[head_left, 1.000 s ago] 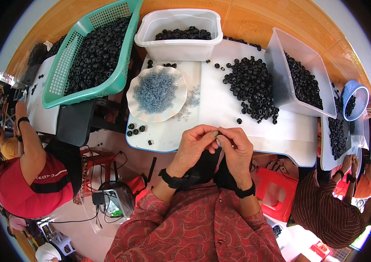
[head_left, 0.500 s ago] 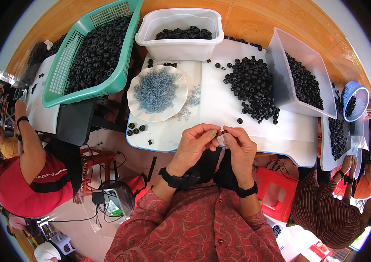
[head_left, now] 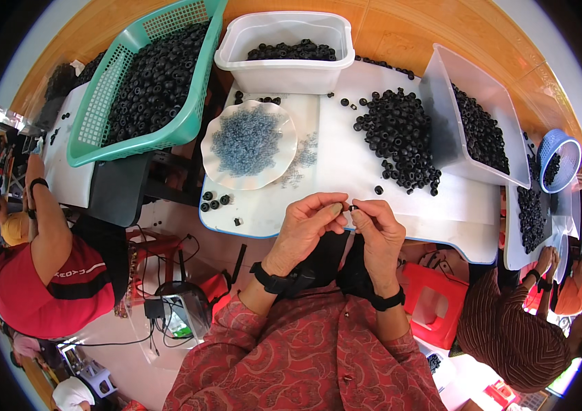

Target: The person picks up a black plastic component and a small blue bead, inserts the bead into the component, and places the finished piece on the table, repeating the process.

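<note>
Over the table's front edge, my right hand (head_left: 378,229) pinches a small black ring-shaped part (head_left: 352,207) between thumb and fingertips. My left hand (head_left: 308,226) is closed in a pinch right beside it, its fingertips close to the part. Whatever lies between the left fingertips is too small to make out. Beyond the left hand, a scalloped white plate (head_left: 212,168) holds a heap of tiny clear bluish pieces (head_left: 246,144). Farther right lies a loose pile of black round parts (head_left: 397,133). Several more black parts (head_left: 214,203) sit near the table's front left corner.
A green mesh basket (head_left: 82,137) full of black parts stands at the left. At the back is a white tub (head_left: 284,77), and a translucent bin (head_left: 445,130) stands at the right, both holding black parts. People sit on either side; a red stool (head_left: 431,298) is below right.
Both hands keep nearly the same pose. The black part has turned slightly between the fingertips. The whole view has shifted a little.
</note>
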A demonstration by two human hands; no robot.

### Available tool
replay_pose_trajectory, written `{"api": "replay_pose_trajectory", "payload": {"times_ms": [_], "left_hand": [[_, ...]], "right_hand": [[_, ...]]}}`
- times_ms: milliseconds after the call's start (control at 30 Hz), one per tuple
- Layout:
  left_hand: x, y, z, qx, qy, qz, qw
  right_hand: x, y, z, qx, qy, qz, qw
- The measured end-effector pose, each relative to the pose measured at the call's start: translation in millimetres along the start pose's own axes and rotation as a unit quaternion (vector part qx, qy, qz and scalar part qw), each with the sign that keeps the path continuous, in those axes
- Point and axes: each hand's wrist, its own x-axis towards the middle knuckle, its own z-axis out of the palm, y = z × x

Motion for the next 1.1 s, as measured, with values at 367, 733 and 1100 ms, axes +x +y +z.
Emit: {"api": "replay_pose_trajectory", "payload": {"times_ms": [367,733,1100], "left_hand": [[-1,-4,-5,-0.075,-0.034,0.011,0.997],[0,-3,-6,-0.080,-0.033,0.000,0.996],[1,-6,-5,-0.067,-0.030,0.011,0.997]], "right_hand": [[-1,-10,3,0.001,0.007,-0.003,1.000],[0,-3,7,0.041,-0.004,-0.004,0.999],[0,0,8,0.067,-0.003,0.007,0.998]]}}
